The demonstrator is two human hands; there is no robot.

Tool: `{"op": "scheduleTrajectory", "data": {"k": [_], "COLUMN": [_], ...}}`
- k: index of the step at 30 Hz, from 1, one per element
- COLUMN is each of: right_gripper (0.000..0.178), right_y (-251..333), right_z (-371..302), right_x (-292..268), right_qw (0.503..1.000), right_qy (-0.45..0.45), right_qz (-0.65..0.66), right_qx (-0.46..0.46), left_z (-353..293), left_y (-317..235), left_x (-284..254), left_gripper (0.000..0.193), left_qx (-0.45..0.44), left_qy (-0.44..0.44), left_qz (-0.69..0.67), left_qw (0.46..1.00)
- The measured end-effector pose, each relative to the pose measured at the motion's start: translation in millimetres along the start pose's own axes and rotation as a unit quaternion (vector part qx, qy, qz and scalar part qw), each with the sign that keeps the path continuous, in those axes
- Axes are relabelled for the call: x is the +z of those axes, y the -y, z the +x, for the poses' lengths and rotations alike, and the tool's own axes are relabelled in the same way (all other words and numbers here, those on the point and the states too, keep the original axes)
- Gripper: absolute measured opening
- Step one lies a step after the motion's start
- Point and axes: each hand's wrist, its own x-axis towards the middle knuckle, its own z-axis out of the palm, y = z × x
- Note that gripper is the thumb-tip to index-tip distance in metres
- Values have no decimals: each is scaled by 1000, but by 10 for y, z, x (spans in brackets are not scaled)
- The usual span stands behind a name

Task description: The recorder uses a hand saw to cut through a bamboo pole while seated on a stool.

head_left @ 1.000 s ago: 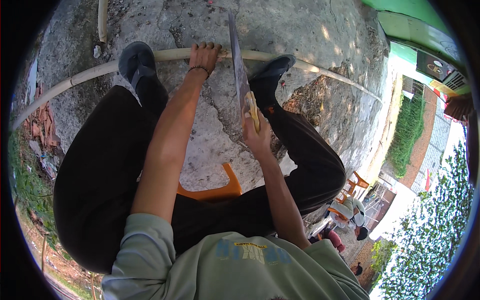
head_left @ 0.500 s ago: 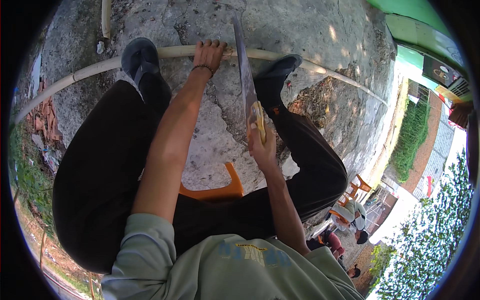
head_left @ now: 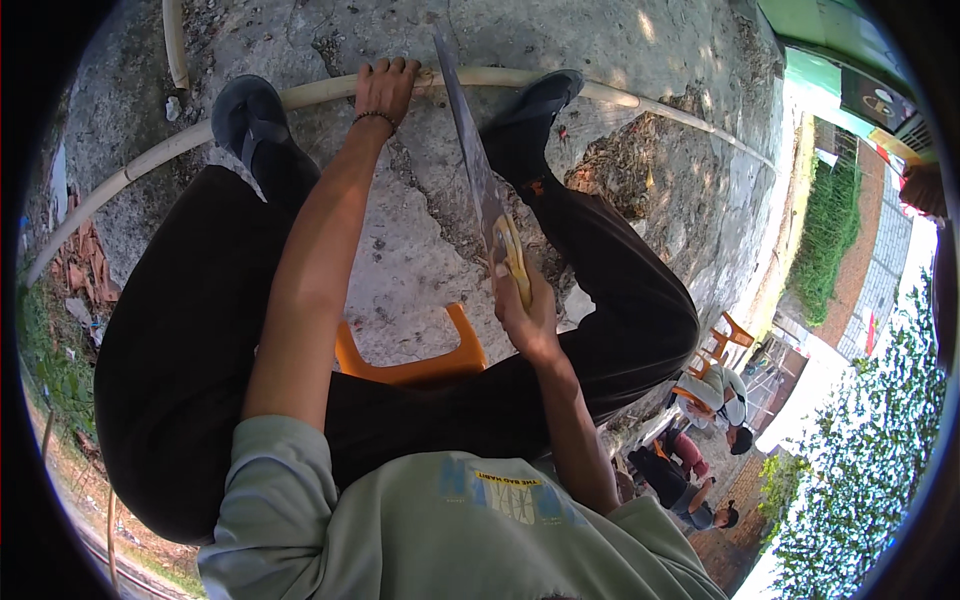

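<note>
A long pale bamboo pole (head_left: 320, 93) lies across the concrete in front of me, its ends running off to the left and right. My left hand (head_left: 385, 88) is wrapped over the pole from above, fingers on its far side. In my right hand (head_left: 524, 310) is a hand saw (head_left: 463, 140), gripped by its yellowish handle. The saw's blade points away from me and crosses the pole just right of my left hand. Whether its teeth are in the bamboo I cannot tell. My left shoe (head_left: 248, 112) and right shoe (head_left: 535, 100) rest on or against the pole.
An orange plastic chair (head_left: 415, 372) is beneath me. Another bamboo piece (head_left: 175, 45) lies at the far left. Broken reddish rubble (head_left: 90, 260) and plants edge the left side. Cracked concrete (head_left: 400, 240) spreads ahead. Several people (head_left: 715, 395) are at the right, near an orange chair (head_left: 730, 335).
The view has shifted slightly, so pole, hands and feet appear a little further left and higher. The saw has drawn back a little toward me. Both hands keep their holds.
</note>
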Motion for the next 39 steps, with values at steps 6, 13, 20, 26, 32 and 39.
{"op": "scheduleTrajectory", "data": {"k": [6, 13, 20, 26, 32, 39], "right_gripper": [52, 63, 62, 50, 32, 33], "right_y": [47, -161, -130, 249, 209, -404], "right_z": [-290, -123, -552, -228, 62, 216], "right_x": [65, 47, -52, -350, -259, -355], "right_qw": [1000, 999, 998, 965, 885, 785], "right_qy": [-5, -8, -26, -70, -43, -24], "right_qz": [7, -42, 25, 161, 432, 619], "right_qx": [11, 1, -50, -195, -165, 10], "left_z": [92, 71, 116, -178, -345, -834], "left_y": [-28, -35, -90, -54, 53, -324], "left_x": [87, 117, -251, -532, -839, -1027], "left_gripper": [29, 31, 58, 81, 51, 47], "left_qx": [16, -1, -6, -20, -43, -161], "left_qy": [-19, 40, 123, 214, 382, 315], "left_qz": [20, 31, 16, 57, -67, -259], "left_qw": [1000, 999, 992, 975, 921, 899]}}
